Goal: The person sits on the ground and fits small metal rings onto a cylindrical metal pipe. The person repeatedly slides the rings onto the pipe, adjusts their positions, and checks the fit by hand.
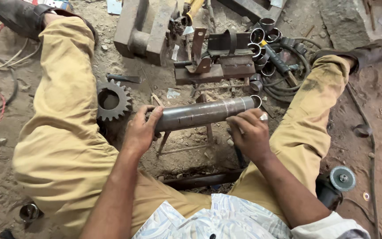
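Head view: one steel pipe [204,113] lies near horizontal across a small metal stand [200,132] at frame centre, its far end tilted slightly up toward 2 o'clock; the stand keeps it off the dirt floor [376,110] and within reach of both hands. Left hand [141,130] wraps the pipe's 9 o'clock end, fingers curled around it, probably steadying it against rolling. Right hand [250,132] rests on the pipe's lower side toward 3 o'clock, fingers closed narrow against the surface; whether they pinch a small marker I cannot tell. One toothed gear [112,101] lies at 10 o'clock of the left hand. Short cut rings [261,44], about eight, cluster at 1 o'clock. One angle grinder [337,183] lies at 4 o'clock.
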